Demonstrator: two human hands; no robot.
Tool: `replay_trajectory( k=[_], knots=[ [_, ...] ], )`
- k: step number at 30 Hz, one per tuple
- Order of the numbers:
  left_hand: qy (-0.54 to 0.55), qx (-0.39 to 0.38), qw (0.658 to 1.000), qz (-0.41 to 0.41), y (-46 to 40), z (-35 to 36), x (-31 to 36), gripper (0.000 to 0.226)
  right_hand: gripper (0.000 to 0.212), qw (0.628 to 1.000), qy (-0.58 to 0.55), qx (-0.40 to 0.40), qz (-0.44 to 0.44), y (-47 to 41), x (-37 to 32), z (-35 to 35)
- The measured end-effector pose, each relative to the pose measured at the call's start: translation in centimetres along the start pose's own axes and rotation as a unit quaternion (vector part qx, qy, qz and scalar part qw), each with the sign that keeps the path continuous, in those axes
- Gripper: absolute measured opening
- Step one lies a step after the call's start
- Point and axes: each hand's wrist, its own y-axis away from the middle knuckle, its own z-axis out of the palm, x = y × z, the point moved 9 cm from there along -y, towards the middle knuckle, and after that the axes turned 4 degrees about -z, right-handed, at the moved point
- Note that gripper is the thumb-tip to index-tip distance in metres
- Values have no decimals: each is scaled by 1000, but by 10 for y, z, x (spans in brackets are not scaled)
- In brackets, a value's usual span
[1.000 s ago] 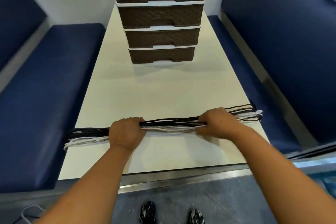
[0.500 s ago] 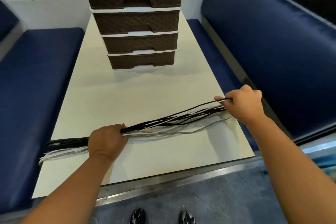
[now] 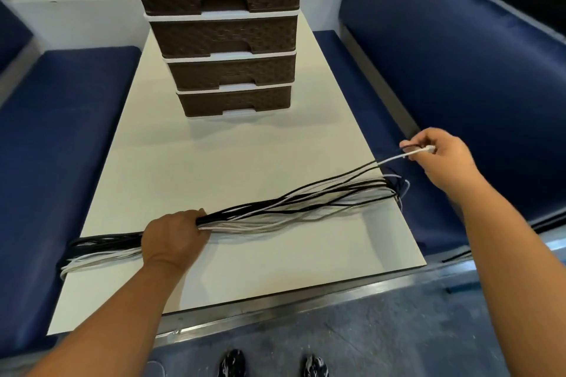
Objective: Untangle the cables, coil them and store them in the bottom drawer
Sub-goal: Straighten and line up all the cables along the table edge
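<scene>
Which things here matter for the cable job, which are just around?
In the job:
cable bundle
white cable
left hand, gripping the bundle
right hand, pinching the white cable
bottom drawer, closed

Just around:
table
blue benches
upper drawers

Booth-style seating nook: blue padded benches (image 3: 459, 76) flanking narrow table (image 3: 171, 162).

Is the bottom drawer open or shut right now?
Shut: the bottom drawer sits flush with the three above it, nothing pulled out.

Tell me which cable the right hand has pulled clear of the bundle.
The white cable, pinched by the right hand; the other cables lie on the table.
</scene>
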Motion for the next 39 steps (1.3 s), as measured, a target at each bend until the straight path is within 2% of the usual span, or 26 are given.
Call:
replay_trajectory(
  k=[2, 4, 6, 7, 8, 9, 10, 11, 12, 13, 15, 17, 19, 22, 24, 26, 28, 31, 32, 34, 37, 39],
  knots=[
    [0, -1, 1000, 0, 0, 1, 0, 29, 17, 989, 121, -76, 26, -1, 24, 9],
    [2, -2, 1000, -3, 0, 1, 0, 26, 30, 944, 259, -188, 84, 7, 54, 21],
    [7, -6, 1000, -2, 0, 2, 0, 23, 65, 888, 347, -274, 125, 16, 74, 27],
    [7, -9, 1000, -2, 0, 2, 1, 22, 74, 882, 370, -269, 110, 15, 69, 28],
    [5, -13, 1000, -3, 0, 3, 0, 21, 73, 897, 378, -221, 67, 12, 51, 30],
    [6, -14, 1000, -1, 0, 3, 1, 20, 65, 921, 363, -140, 5, 13, 24, 33],
    [8, -16, 1000, 1, 0, 4, 1, 20, 55, 944, 320, -58, -58, 25, -7, 40],
    [8, -16, 1000, 2, -1, 5, 1, 20, 43, 960, 253, -16, -120, 45, -37, 56],
    [7, -17, 1000, 3, -1, 5, 1, 21, 32, 965, 186, -26, -185, 71, -66, 81],
    [7, -16, 1000, 4, -1, 5, 0, 21, 24, 955, 144, -80, -248, 100, -90, 116],
    [11, -12, 1000, 9, -1, 5, -1, 21, 18, 905, 168, -185, -345, 154, -108, 188],
    [13, -10, 1000, 16, -1, 5, -1, 21, 26, 878, 218, -192, -381, 176, -101, 232],
    [22, -1, 1000, 22, -1, 3, -1, 24, 38, 883, 252, -161, -361, 170, -90, 246],
    [38, 21, 998, 36, 1, 1, 0, 33, 17, 872, 281, -115, -385, 164, -88, 241],
    [39, 19, 998, 35, 1, -1, 1, 35, 18, 864, 315, -108, -377, 155, -82, 233],
    [33, 4, 999, 34, 1, 1, 2, 34, 24, 858, 361, -122, -343, 142, -74, 224],
    [26, 1, 999, 31, 0, 2, 2, 36, 19, 841, 420, -137, -312, 127, -69, 210],
    [31, 14, 999, 30, 0, 1, 0, 35, 16, 819, 517, -151, -199, 88, -41, 164],
    [30, 23, 999, 32, 1, 0, 0, 36, 16, 821, 529, -141, -161, 74, -31, 142],
    [28, 32, 999, 33, 1, -2, 0, 41, 21, 850, 498, -125, -119, 55, -16, 104],
    [11, -11, 1000, 17, 0, 3, 1, 30, 33, 879, 446, -114, -126, 41, -9, 79],
    [-1, -23, 1000, 8, 0, 5, 0, 28, 38, 907, 396, -71, -124, 36, -9, 65]
  ],
)
